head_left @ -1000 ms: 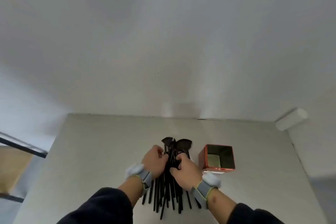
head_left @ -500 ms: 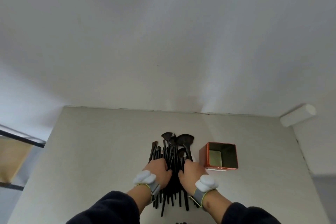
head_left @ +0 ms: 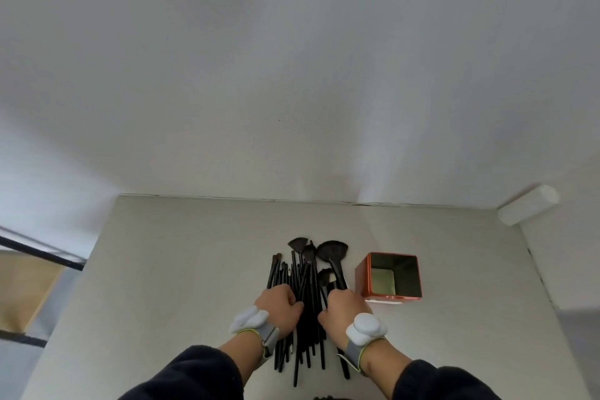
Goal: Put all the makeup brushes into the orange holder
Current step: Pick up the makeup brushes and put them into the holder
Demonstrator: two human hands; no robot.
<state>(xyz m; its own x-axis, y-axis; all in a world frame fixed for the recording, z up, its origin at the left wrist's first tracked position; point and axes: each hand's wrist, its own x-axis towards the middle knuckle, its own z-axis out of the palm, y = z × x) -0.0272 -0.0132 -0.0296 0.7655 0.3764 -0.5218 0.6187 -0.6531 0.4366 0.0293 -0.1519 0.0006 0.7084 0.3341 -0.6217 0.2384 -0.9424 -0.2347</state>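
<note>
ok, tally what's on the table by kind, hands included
Brush bundle: 1, black, individual brushes too overlapped to count
Orange holder: 1, nothing visible inside
Hands: 2, left hand and right hand, both gripping the bundle
Wrist devices: 2, white
Total: 6

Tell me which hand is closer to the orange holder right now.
Right. The right hand grips the brush pile just left of the orange holder. The left hand is on the pile's far side.
</note>
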